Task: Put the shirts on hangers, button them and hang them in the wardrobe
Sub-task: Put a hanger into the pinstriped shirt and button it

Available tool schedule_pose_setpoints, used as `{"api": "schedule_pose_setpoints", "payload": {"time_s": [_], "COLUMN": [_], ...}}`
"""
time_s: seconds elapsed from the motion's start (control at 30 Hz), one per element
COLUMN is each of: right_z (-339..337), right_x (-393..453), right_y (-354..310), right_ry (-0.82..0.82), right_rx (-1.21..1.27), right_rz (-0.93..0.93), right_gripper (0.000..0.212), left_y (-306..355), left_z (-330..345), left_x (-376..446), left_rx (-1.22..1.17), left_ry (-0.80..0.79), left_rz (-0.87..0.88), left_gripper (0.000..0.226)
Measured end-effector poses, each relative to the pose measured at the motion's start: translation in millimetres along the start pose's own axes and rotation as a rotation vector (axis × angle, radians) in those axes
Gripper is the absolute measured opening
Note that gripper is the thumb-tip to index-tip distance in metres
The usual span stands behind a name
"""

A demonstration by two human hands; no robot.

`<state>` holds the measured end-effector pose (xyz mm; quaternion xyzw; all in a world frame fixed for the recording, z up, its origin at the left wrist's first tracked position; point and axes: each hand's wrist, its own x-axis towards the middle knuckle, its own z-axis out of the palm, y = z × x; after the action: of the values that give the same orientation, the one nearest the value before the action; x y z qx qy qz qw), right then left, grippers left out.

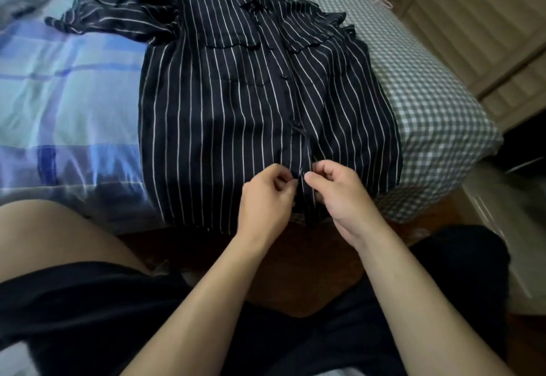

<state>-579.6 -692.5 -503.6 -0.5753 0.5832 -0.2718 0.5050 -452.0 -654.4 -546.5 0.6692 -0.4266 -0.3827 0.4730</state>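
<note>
A home bedroom: a bed (pixel 437 109) under a grey-and-white checked sheet, a blue patchwork quilt (pixel 68 89) on it, pale wood-panelled wardrobe doors (pixel 478 27) beside.

Light: you are working in dim, cool indoor light that comes from the upper left.
Glare: the blue bedsheet (pixel 68 103) carries a pale sheen.
Shadow: your body darkens the lower shirt (pixel 224 115) and the floor.
Blur: the far corners look soft.
Distortion: your wide lens bends the bed edge and the wardrobe (pixel 478 30) at right.
</note>
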Motion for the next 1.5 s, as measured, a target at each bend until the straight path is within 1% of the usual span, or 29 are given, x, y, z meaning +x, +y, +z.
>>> {"api": "schedule_pose_setpoints", "payload": {"time_s": [0.1,0.17,0.23,0.3,0.4,0.47,0.57,0.63,0.7,0.77,0.83,0.87,0.97,1.1,1.2,1.27,1.4,1.5], "right_z": [-0.3,-2.7,-7.0,-12.6,-21.7,-25.6,-32.0,-35.0,-34.8,-31.2,-23.6,-18.2,-4.1,4.3,6.1,7.3,9.7,8.5], "right_x": [-1.1,-2.0,-0.8,1.3,2.8,2.3,3.0,4.4,4.1,1.4,-3.8,-7.0,-13.0,-13.8,-14.4,-14.2,-12.0,-11.5], "right_y": [1.1,0.9,1.0,-1.8,-3.9,-5.3,-5.4,-8.7,-11.8,-11.0,-8.8,-8.4,-9.0,-9.4,-11.2,-12.2,-10.9,-8.8], "right_ry": [0.005,-0.002,-0.049,-0.107,-0.184,-0.248,-0.335,-0.353,-0.314,-0.163,0.006,0.052,0.124,0.132,0.097,0.064,0.078,0.071], "right_rx": [0.102,0.106,0.103,0.174,0.347,0.494,0.680,0.679,0.587,0.327,0.002,-0.098,-0.251,-0.222,-0.049,0.042,0.068,0.142], "right_rz": [0.031,0.045,0.045,0.049,0.074,0.113,0.198,0.191,0.148,0.059,-0.048,-0.087,-0.141,-0.106,-0.040,0.015,0.060,0.103], "right_gripper": [0.014,0.016,0.018,0.016,0.013,0.011,0.023,0.025,0.020,0.006,0.004,0.004,0.007,0.008,0.012,0.013,0.016,0.017], "left_y": [0.7,0.2,-2.2,-2.0,1.2,5.0,11.0,11.5,11.0,12.2,15.2,16.2,16.4,12.7,8.7,7.0,4.8,4.7], "left_z": [-4.6,-6.7,-8.4,-10.5,-13.0,-17.2,-27.7,-32.8,-33.3,-30.8,-27.2,-25.5,-22.4,-23.4,-23.3,-23.7,-24.5,-23.3], "left_x": [-0.7,-0.6,-0.8,-0.2,-1.4,-2.6,-4.1,-5.1,-5.2,-6.6,-9.0,-9.9,-11.1,-10.3,-10.5,-10.5,-9.3,-8.5], "left_rx": [-0.258,-0.398,-0.513,-0.563,-0.622,-0.706,-0.877,-0.938,-0.900,-0.831,-0.752,-0.694,-0.566,-0.552,-0.539,-0.569,-0.653,-0.671], "left_ry": [-0.067,-0.111,-0.144,-0.163,-0.207,-0.255,-0.313,-0.318,-0.292,-0.259,-0.221,-0.197,-0.145,-0.099,-0.076,-0.095,-0.119,-0.123], "left_rz": [-0.126,-0.194,-0.246,-0.270,-0.295,-0.335,-0.434,-0.475,-0.480,-0.455,-0.408,-0.372,-0.282,-0.234,-0.213,-0.224,-0.264,-0.262], "left_gripper": [0.007,0.006,0.006,0.008,0.011,0.013,0.015,0.013,0.010,0.008,0.008,0.008,0.009,0.011,0.010,0.009,0.006,0.006]}}
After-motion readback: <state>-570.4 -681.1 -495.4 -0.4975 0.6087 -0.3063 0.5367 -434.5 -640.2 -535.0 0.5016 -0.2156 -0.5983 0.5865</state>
